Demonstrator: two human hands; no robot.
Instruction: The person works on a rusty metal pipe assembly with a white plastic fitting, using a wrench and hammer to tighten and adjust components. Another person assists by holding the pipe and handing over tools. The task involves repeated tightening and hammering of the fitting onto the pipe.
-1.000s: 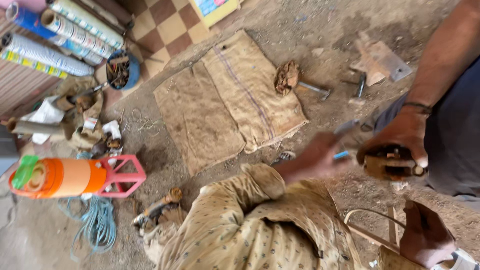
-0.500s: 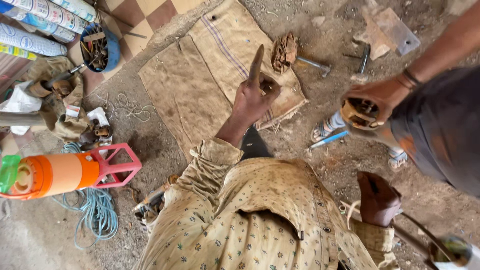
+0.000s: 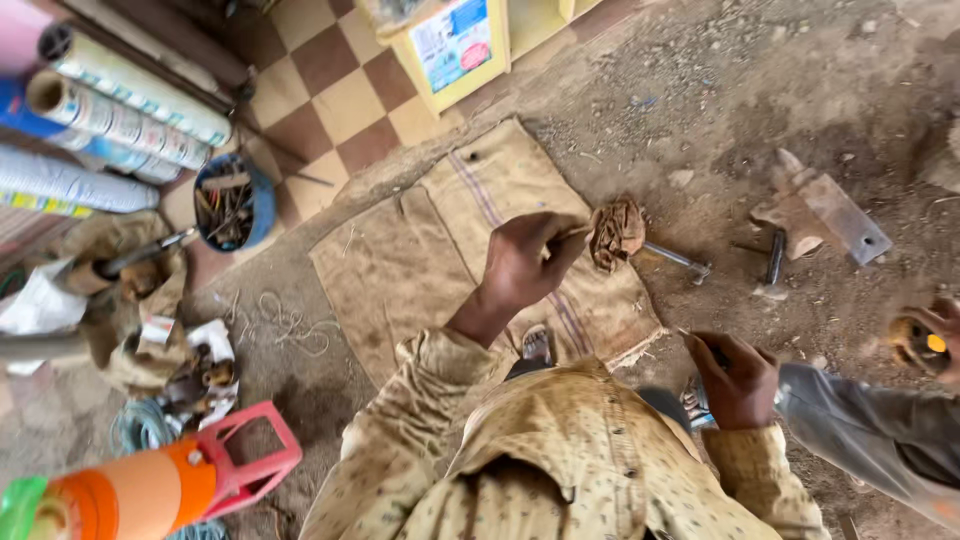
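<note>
Nearest to us, at about five o'clock, our right hand (image 3: 738, 382) is clenched around a dark tool handle (image 3: 708, 352), of which only the upper end shows above the fist; we cannot tell what kind of tool it is; beside it, at four o'clock, a co-worker's grey sleeve (image 3: 868, 430) crosses the dirt floor (image 3: 700, 110).

Farther out, near the middle of the view, our left hand (image 3: 525, 262) is stretched forward over the burlap sack (image 3: 440, 250), fingers curled and pinched at the near edge of a crumpled brown rag (image 3: 616, 232); whether it truly grips the rag or only touches it, we cannot tell.

The rag lies at one o'clock from the left hand, touching its fingertips, and at eleven o'clock from the right hand, well apart; so the left hand is much the nearer; a metal rod (image 3: 678, 260) sticks out from under the rag, its long axis running toward four o'clock, ending in a small cross-piece on the dirt.

Beyond, at three o'clock from the rag, lie a hammer (image 3: 774, 262) and a flat steel plate (image 3: 838, 216); at the right edge a co-worker's hand (image 3: 925, 338) holds a round rusty part.
</note>
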